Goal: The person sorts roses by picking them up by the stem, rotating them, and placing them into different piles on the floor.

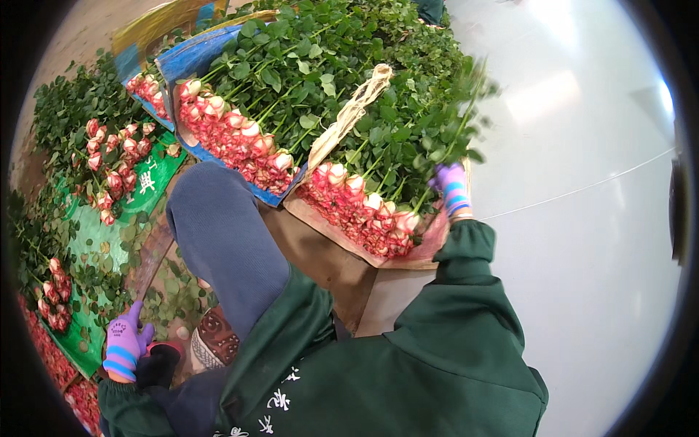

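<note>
My right hand point(452, 184), in a striped purple glove, grips a leafy rose stem point(464, 123), blurred at its upper end, at the right side of a rose pile. Red-and-white rose heads point(382, 229) lie at the lower edge of that pile, on a pale wrapping sheet point(327, 226). A bundle of pale raffia-like strands point(349, 117) lies between this pile and the roses in a blue wrap point(205, 153). My left hand point(126, 337), gloved alike, is low at the left, with index finger and thumb apart and nothing visible in it, near the end of a wooden strip point(154, 254).
Loose roses point(114, 180) lie on green printed sheeting point(98, 235) at the left, among scattered leaves. More rose heads point(46, 344) are at the lower left rim. My raised knee point(218, 213) is beside the blue wrap. Smooth grey floor point(573, 273) extends at the right, crossed by a thin line.
</note>
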A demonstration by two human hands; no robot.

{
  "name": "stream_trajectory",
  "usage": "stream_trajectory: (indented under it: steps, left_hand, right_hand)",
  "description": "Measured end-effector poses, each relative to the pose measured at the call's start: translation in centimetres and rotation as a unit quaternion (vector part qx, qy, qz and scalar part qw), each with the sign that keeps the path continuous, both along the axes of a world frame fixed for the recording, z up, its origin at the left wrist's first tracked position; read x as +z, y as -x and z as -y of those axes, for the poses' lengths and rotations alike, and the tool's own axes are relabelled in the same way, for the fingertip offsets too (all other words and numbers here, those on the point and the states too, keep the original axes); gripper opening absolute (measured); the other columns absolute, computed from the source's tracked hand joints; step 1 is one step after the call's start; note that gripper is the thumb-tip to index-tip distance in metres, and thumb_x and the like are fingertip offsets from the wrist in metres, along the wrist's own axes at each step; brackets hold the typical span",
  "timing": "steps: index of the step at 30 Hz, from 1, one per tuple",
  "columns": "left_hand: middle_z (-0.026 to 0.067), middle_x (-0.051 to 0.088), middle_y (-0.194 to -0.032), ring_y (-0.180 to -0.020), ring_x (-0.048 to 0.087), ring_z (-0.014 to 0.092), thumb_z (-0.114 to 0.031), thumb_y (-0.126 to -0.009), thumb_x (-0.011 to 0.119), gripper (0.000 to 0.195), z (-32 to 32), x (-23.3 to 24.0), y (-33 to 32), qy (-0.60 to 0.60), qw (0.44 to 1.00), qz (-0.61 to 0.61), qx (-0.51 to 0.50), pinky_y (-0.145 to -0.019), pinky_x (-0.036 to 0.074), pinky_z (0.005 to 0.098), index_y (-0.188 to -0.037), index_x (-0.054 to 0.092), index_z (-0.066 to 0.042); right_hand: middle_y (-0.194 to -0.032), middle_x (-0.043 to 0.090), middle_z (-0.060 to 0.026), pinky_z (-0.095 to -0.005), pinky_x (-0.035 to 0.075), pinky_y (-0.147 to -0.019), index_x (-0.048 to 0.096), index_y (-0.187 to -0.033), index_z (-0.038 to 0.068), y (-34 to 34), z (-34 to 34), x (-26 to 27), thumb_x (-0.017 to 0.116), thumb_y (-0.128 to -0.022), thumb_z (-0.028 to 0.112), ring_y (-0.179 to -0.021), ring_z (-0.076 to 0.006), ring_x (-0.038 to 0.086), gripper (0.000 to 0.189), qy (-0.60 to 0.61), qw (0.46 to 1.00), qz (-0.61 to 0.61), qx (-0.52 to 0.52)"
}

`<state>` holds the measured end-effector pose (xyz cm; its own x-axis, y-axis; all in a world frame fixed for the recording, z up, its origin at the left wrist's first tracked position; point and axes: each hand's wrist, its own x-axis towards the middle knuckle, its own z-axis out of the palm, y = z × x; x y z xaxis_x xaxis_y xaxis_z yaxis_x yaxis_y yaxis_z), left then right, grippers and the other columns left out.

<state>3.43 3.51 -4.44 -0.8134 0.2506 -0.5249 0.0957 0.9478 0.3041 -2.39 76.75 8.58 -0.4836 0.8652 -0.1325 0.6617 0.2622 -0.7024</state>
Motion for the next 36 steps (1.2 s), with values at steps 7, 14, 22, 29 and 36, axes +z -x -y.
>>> stream_trajectory:
  steps: [7, 14, 22, 29, 36]
  left_hand:
    - [0.0183, 0.066, -0.085, -0.084, 0.062, 0.038, -0.025, -0.079, 0.068, 0.058, -0.3, 0.8, -0.1, 0.0, 1.0, -0.012, 0.024, -0.077, 0.049, 0.0461, -0.131, 0.05, -0.007]
    - [0.0147, 0.064, -0.074, -0.072, 0.062, 0.035, -0.036, -0.085, 0.061, 0.049, -1.5, 5.7, 1.1, -0.048, 0.986, -0.149, -0.06, -0.066, 0.049, 0.044, -0.123, 0.053, -0.005]
    - [0.0127, 0.061, -0.066, -0.063, 0.061, 0.033, -0.038, -0.088, 0.057, 0.046, -0.3, 7.3, 4.0, -0.015, 0.989, -0.149, -0.019, -0.06, 0.047, 0.0444, -0.121, 0.051, -0.006]
    - [0.0098, 0.064, -0.076, -0.067, 0.062, 0.03, -0.042, -0.092, 0.049, 0.049, 1.6, 5.6, 5.4, 0.019, 0.999, -0.041, 0.011, -0.063, 0.046, 0.0434, -0.126, 0.048, -0.007]
    - [0.0052, 0.063, -0.069, -0.062, 0.063, 0.025, -0.036, -0.086, 0.058, 0.04, 4.6, 3.2, 8.7, -0.006, 0.998, -0.026, 0.049, -0.06, 0.045, 0.0388, -0.116, 0.055, -0.009]
  right_hand:
    - [-0.113, 0.062, -0.0148, -0.0334, 0.048, -0.085, 0.043, -0.128, 0.004, -0.4, -3.5, -9.1, 0.057, -0.09, 0.013, -0.106, -0.0273, 0.06, 0.041, 0.037, 0.99, 0.071, 0.119]
    - [-0.104, 0.066, -0.023, -0.0455, 0.049, -0.087, 0.069, -0.1, 0.003, 5.0, 1.2, 1.3, 0.052, -0.089, 0.042, -0.103, -0.0369, 0.061, 0.044, -0.39, 0.769, 0.455, 0.223]
    - [-0.099, 0.068, -0.0174, -0.0423, 0.05, -0.081, 0.064, -0.111, 0.008, 22.1, 38.0, 5.9, 0.053, -0.092, 0.039, -0.093, -0.0361, 0.064, 0.038, -0.314, 0.741, 0.067, 0.589]
    - [-0.109, 0.066, -0.0187, -0.0443, 0.048, -0.091, 0.064, -0.115, 0.01, 35.6, 61.0, -10.9, 0.055, -0.087, 0.044, -0.103, -0.036, 0.061, 0.045, -0.206, 0.586, 0.091, 0.779]
    - [-0.106, 0.067, -0.0168, -0.0441, 0.05, -0.083, 0.052, -0.125, 0.01, 38.8, 77.2, -20.9, 0.059, -0.088, 0.041, -0.1, -0.0328, 0.064, 0.048, -0.293, 0.602, 0.096, 0.736]
